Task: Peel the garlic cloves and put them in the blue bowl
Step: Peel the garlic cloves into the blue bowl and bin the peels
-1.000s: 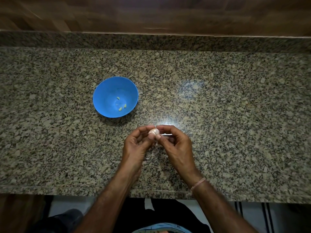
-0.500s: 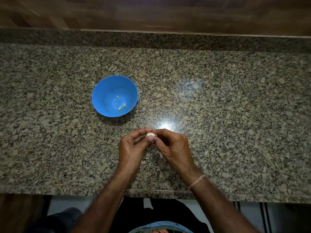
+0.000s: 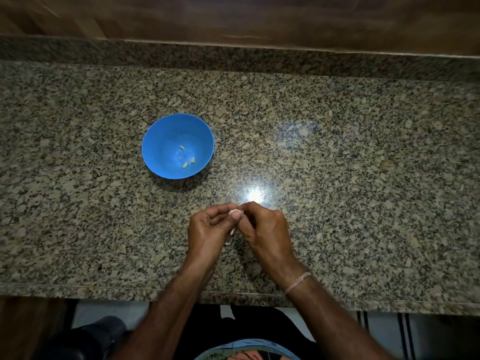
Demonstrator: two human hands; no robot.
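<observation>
Presently, I note left hand (image 3: 207, 231) and right hand (image 3: 266, 229) both pinching one garlic clove (image 3: 235, 211); blue bowl (image 3: 158, 152) lies ahead-left, nearer the left hand.

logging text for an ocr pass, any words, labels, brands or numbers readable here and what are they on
No text can be read anywhere.
blue bowl: plain, no label or mark.
granite counter: speckle only.
garlic clove, pinched by left hand and right hand: nothing written.
band on the right wrist: plain.
patterned cloth at the bottom edge: a print, too blurred and cut off to tell if it holds letters.
</observation>
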